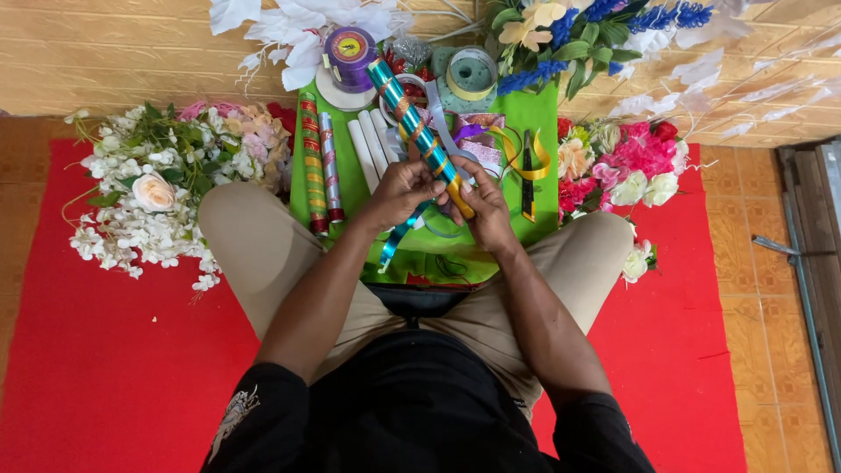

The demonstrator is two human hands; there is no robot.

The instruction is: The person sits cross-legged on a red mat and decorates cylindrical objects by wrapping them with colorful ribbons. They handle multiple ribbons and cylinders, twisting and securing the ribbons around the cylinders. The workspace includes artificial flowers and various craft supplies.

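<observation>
A person seated cross-legged on a red mat holds a teal-and-gold wrapped stick slanted above a green cloth. The left hand has its fingers curled shut around the stick's lower part, the right hand pinches its gold end, and a teal ribbon trails beneath. Two more wrapped sticks lie just left on the cloth (white and pink artificial flowers flank both knees), near a yellow-handled cutter.
</observation>
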